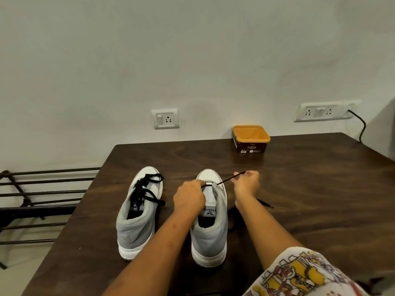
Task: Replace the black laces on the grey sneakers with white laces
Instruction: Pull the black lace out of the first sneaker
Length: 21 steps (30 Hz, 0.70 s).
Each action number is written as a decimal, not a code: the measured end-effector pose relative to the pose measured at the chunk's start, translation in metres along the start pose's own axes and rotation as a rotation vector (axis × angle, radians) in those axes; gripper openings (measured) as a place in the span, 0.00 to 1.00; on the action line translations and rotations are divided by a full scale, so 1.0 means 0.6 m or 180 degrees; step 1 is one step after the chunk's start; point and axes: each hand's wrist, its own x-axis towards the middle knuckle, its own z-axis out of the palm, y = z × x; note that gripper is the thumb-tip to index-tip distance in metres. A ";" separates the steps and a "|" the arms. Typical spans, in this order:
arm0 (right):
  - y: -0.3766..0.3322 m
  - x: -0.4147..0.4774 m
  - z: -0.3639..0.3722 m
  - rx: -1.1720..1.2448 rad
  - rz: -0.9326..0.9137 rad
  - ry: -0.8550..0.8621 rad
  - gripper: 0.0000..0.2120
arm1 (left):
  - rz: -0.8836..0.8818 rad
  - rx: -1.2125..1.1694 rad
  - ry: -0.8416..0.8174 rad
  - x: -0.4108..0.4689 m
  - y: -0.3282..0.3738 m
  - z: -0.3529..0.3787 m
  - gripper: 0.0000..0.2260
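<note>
Dark wood desk (299, 189) against a pale wall; orange tub (251, 137) at the back edge. Two grey sneakers, heels toward the person. Left sneaker (136, 227) fully laced in black. Right sneaker (210, 233) stripped to its lowest eyelets. Left hand (189, 196): fingers (201, 183) curled, pinching the black lace (226, 179) at that last crossing, likely bracing the shoe. Right hand (246, 184) pinches the strand, drawn taut rightward to slide it free. White laces not visible.
</note>
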 end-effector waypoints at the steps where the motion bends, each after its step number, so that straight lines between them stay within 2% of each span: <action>1: -0.008 0.003 -0.006 0.0622 0.0225 0.0106 0.09 | -0.0001 -0.0006 -0.0002 0.000 0.000 0.001 0.20; 3: -0.015 0.012 -0.016 0.1178 0.0475 0.0263 0.10 | -0.0012 -0.0021 -0.0002 0.000 0.001 0.002 0.21; 5: -0.013 0.016 -0.021 0.0713 0.0331 0.0141 0.11 | -0.0009 -0.0025 0.0004 0.000 0.003 0.001 0.21; 7: -0.007 0.015 -0.024 -0.0634 -0.0351 -0.0283 0.09 | -0.0008 -0.0019 0.0008 -0.001 0.005 0.002 0.21; 9: 0.006 0.014 -0.027 -0.2147 -0.1096 -0.1107 0.07 | -0.0005 -0.0013 0.0013 -0.003 0.005 0.002 0.21; 11: 0.020 0.010 -0.026 -0.3229 -0.1332 -0.1717 0.09 | 0.0000 0.0001 0.0030 -0.003 0.004 0.002 0.20; 12: 0.024 0.008 -0.026 -0.3503 -0.1285 -0.1766 0.10 | -0.0009 0.0015 0.0036 -0.003 0.003 0.002 0.20; 14: 0.025 0.004 -0.025 -0.3556 -0.1190 -0.1549 0.06 | -0.0031 0.0025 0.0034 -0.003 0.004 0.002 0.20; 17: 0.025 0.003 -0.025 -0.3530 -0.1382 -0.1292 0.07 | -0.0034 0.0026 0.0021 -0.003 0.005 0.000 0.21; 19: 0.029 0.006 -0.022 -0.3128 -0.1459 -0.1196 0.08 | -0.0038 0.0007 0.0016 -0.002 0.004 0.000 0.21; 21: 0.031 0.009 -0.015 -0.2341 -0.1401 -0.1001 0.11 | -0.0067 0.0005 0.0024 -0.002 0.004 -0.001 0.21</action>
